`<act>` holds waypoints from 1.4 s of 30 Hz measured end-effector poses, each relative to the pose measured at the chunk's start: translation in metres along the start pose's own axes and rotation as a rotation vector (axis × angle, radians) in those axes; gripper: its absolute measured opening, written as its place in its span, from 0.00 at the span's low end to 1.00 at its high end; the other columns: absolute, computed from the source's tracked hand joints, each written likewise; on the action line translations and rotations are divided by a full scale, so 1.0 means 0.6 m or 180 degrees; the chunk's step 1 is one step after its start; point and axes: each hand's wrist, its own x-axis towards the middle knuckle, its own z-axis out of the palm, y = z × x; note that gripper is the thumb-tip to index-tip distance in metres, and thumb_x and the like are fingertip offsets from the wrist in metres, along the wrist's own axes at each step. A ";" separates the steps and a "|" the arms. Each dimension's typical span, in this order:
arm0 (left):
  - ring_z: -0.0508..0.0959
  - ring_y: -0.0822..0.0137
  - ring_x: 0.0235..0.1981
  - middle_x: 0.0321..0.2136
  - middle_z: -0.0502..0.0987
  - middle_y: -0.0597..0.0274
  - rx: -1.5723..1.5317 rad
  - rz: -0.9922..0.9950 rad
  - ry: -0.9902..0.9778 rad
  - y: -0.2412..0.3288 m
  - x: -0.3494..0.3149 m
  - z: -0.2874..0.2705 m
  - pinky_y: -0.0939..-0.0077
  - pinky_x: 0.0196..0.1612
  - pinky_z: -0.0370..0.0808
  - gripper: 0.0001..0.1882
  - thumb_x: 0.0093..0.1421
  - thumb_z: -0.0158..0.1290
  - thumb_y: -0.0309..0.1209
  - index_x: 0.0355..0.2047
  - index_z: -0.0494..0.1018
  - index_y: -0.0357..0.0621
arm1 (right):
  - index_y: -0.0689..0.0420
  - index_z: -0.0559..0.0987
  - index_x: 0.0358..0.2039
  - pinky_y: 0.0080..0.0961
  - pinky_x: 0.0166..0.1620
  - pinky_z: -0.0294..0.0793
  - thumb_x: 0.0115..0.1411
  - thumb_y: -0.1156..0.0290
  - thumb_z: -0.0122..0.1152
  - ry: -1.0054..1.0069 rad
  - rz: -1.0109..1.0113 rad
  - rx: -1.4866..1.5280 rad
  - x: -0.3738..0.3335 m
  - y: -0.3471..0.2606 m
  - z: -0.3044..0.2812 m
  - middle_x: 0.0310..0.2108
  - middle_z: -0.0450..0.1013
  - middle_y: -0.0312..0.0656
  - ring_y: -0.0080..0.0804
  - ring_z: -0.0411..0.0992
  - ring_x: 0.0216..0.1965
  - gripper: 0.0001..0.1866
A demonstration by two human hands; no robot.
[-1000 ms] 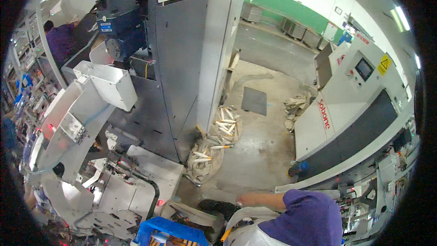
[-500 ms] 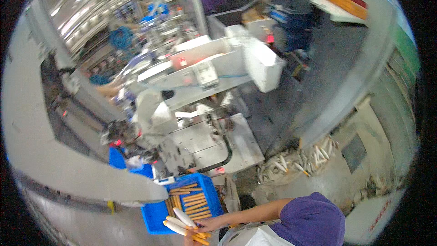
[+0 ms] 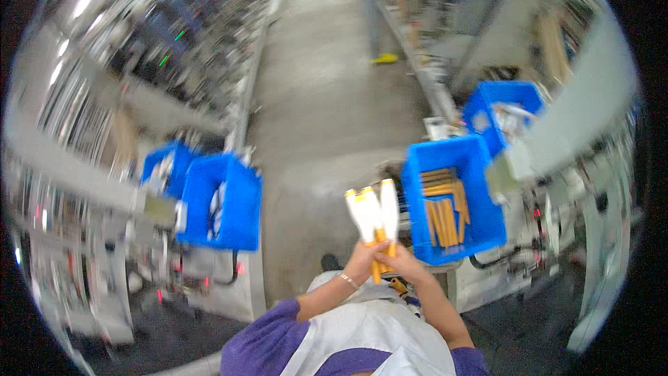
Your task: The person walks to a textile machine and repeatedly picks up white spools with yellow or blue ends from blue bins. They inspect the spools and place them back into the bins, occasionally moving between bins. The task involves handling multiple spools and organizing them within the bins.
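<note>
In front of my body I hold a bunch of white yarn bobbins on orange tubes, fanned out with their white ends pointing away from me. My left hand is closed round the orange lower ends, and my right hand is closed on them from the other side. The two hands meet, so which bobbin sits in which hand I cannot tell. Just right of the bunch is a blue crate with several bare orange tubes lying in it, some side by side.
A second blue crate with white items stands behind the first. To the left, two blue crates hold pale things, blurred. Machine rows flank a grey aisle floor. A person's leg with a yellow shoe shows far ahead.
My view has swung from the machine and tube crate to the aisle. The bobbins, earlier low over the crate, are now left of it, in front of me, in both hands.
</note>
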 end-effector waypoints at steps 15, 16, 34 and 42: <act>0.72 0.66 0.45 0.45 0.69 0.55 -0.1178 0.1733 0.1349 0.247 -0.085 -0.452 0.72 0.46 0.71 0.30 0.59 0.57 0.44 0.52 0.60 0.39 | 0.64 0.60 0.55 0.31 0.43 0.73 0.53 0.69 0.61 -0.0891 -0.0128 -0.1936 0.350 -0.033 0.463 0.42 0.71 0.47 0.37 0.73 0.41 0.32; 0.71 0.65 0.46 0.45 0.69 0.54 -0.1176 0.1740 0.1315 0.253 -0.089 -0.466 0.71 0.49 0.70 0.32 0.59 0.54 0.48 0.53 0.59 0.39 | 0.64 0.60 0.55 0.30 0.43 0.73 0.52 0.69 0.61 -0.0885 -0.0164 -0.2013 0.360 -0.026 0.482 0.42 0.71 0.47 0.37 0.73 0.41 0.32; 0.70 0.52 0.52 0.53 0.68 0.48 0.2983 0.0421 0.1038 0.208 -0.029 -0.666 0.48 0.59 0.59 0.33 0.53 0.53 0.29 0.61 0.58 0.50 | 0.60 0.71 0.36 0.24 0.25 0.72 0.52 0.68 0.60 -0.1873 0.1219 -0.2223 0.701 -0.287 0.309 0.23 0.71 0.38 0.27 0.71 0.21 0.13; 0.73 0.56 0.48 0.45 0.74 0.62 0.3618 -0.0397 0.2044 0.301 0.073 -0.696 0.41 0.50 0.65 0.21 0.53 0.51 0.30 0.49 0.72 0.59 | 0.52 0.65 0.54 0.38 0.40 0.73 0.50 0.67 0.60 -0.4765 0.0282 -0.4182 0.791 -0.346 0.410 0.37 0.74 0.49 0.47 0.73 0.40 0.29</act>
